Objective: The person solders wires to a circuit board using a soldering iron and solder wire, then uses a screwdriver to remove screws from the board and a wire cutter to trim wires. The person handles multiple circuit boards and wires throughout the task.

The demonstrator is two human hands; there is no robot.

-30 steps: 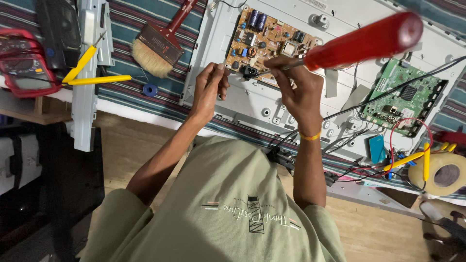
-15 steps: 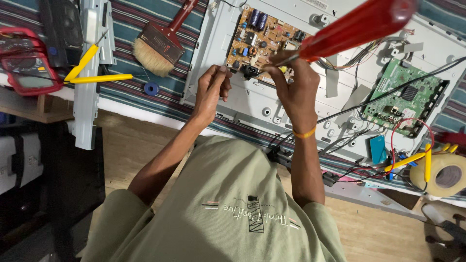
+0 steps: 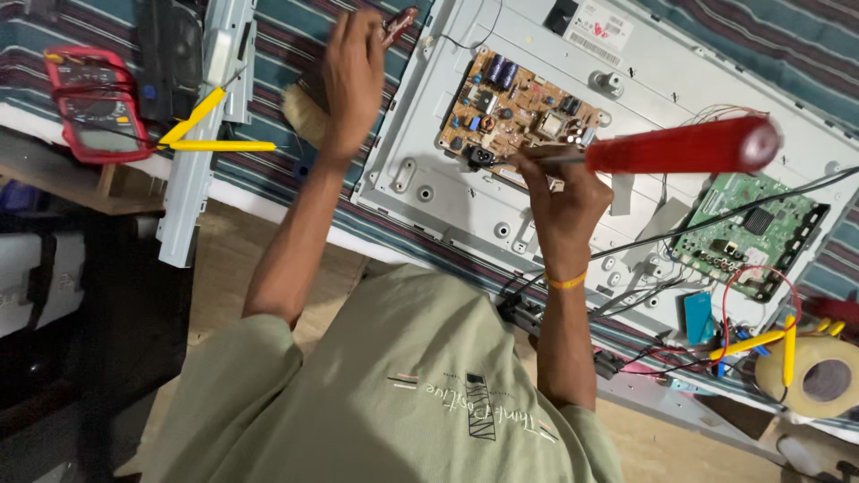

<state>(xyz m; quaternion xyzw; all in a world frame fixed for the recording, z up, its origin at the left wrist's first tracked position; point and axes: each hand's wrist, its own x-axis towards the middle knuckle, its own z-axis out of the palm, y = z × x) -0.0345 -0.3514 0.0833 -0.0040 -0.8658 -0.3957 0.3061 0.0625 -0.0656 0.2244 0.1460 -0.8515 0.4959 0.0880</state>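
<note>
holding the red-handled screwdriver [image 3: 680, 148] pinched in the right hand [image 3: 559, 201], the person keeps its tip down at the near edge of the brown power board [image 3: 514, 112] on the grey metal back panel [image 3: 420, 152]; doing this well probably means keeping the shaft square to the screw and pressing steadily so it does not slip onto the components. the left hand [image 3: 353, 76] is well apart from the board, closed around the red handle of a bristle brush [image 3: 304, 112] over the striped bench cloth [image 3: 268, 170]. a green board [image 3: 752, 224] lies to the right.
</note>
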